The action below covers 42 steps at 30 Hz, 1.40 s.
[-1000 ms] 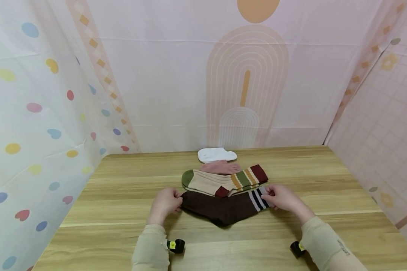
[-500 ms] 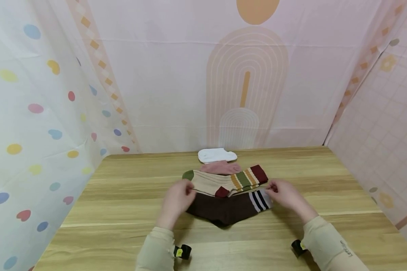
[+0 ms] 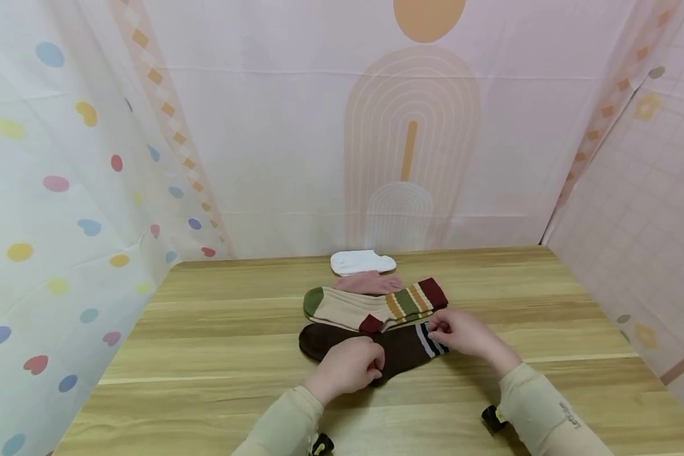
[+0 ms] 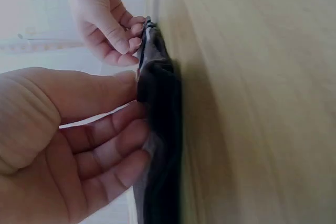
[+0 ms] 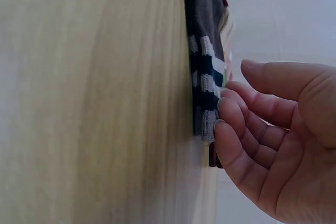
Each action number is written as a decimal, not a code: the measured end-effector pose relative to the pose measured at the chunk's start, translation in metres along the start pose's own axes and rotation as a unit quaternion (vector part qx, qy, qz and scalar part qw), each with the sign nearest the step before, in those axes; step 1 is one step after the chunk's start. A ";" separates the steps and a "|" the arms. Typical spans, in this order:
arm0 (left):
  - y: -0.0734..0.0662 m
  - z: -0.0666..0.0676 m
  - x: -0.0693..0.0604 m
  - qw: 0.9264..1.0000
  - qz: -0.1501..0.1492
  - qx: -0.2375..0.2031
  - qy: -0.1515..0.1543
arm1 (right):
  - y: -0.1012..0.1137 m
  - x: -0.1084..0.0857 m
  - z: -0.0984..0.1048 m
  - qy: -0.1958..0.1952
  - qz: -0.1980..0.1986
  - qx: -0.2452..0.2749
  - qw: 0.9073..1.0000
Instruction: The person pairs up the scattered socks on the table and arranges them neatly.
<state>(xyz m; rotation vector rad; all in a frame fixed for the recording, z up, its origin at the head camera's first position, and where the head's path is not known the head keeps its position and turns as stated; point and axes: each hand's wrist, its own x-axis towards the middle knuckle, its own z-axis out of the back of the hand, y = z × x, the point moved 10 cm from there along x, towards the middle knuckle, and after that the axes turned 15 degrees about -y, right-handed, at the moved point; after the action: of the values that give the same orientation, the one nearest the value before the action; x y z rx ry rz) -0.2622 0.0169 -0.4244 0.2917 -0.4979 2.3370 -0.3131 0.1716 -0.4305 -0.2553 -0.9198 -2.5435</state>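
A pair of dark brown socks [image 3: 401,358] with a grey-and-black striped cuff lies flat near the middle of the table. My left hand [image 3: 350,366] is over its heel part, fingers bent loosely. In the left wrist view, thumb and fingertips touch the fabric [image 4: 164,156] without a visible pinch. At the striped cuff is my right hand [image 3: 468,332]; in the right wrist view its fingertips rest against the cuff [image 5: 207,85] and the thumb stands apart. Just behind lie cream socks [image 3: 348,305] with green toe, maroon heel and striped cuff.
Farther back, pink socks [image 3: 367,282] and white low-cut socks [image 3: 361,261] lie in the same column. The wooden table [image 3: 205,329] ends at patterned cloth hangings [image 3: 285,158] behind and on both sides.
My left hand has left the toe end of the brown socks and moved right to the heel. The right hand has shifted slightly left over the cuff. The socks stay about in place.
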 end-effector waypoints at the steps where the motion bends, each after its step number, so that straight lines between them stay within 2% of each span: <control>1: 0.000 -0.002 -0.001 1.000 0.003 0.000 0.006 | -0.001 0.000 -0.001 0.004 -0.003 0.002 1.000; 4: 0.002 -0.005 -0.003 1.000 0.012 -0.010 0.013 | -0.004 0.000 -0.004 0.014 -0.010 0.003 1.000; 10: 0.005 -0.009 -0.005 1.000 0.025 -0.017 0.007 | -0.006 0.001 -0.007 0.026 -0.010 0.001 1.000; 16: 0.003 -0.009 -0.007 1.000 0.004 -0.012 0.015 | -0.004 0.001 -0.009 0.031 0.001 0.008 0.999; 18: 0.004 -0.007 -0.008 1.000 0.002 -0.018 0.009 | -0.002 0.000 -0.007 0.028 0.010 0.009 1.000; 21: 0.011 0.001 -0.008 0.999 0.020 -0.038 -0.015 | 0.000 -0.002 -0.004 0.017 0.021 0.009 1.000; 23: 0.018 0.009 -0.010 0.998 0.037 -0.030 -0.043 | 0.002 -0.003 -0.001 0.006 0.029 0.011 0.999; 27: 0.038 0.028 -0.019 0.992 0.074 0.027 -0.099 | 0.008 -0.006 0.004 -0.009 0.046 0.020 0.999; 30: 0.052 0.037 -0.028 0.986 0.094 0.067 -0.119 | 0.012 -0.008 0.005 -0.010 0.058 0.025 0.998; 35: 0.065 0.039 -0.037 0.986 0.120 0.054 -0.106 | 0.012 -0.009 0.003 0.003 0.062 0.021 0.998; 42: 0.067 0.037 -0.039 0.988 0.127 0.037 -0.084 | 0.011 -0.009 0.000 0.010 0.080 0.000 0.997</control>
<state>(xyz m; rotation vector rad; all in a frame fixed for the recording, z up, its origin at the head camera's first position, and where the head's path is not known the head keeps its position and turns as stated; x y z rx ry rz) -0.2785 -0.0678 -0.4224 0.4875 -0.5578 2.5965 -0.3000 0.1666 -0.4273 -0.2910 -0.8567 -2.3954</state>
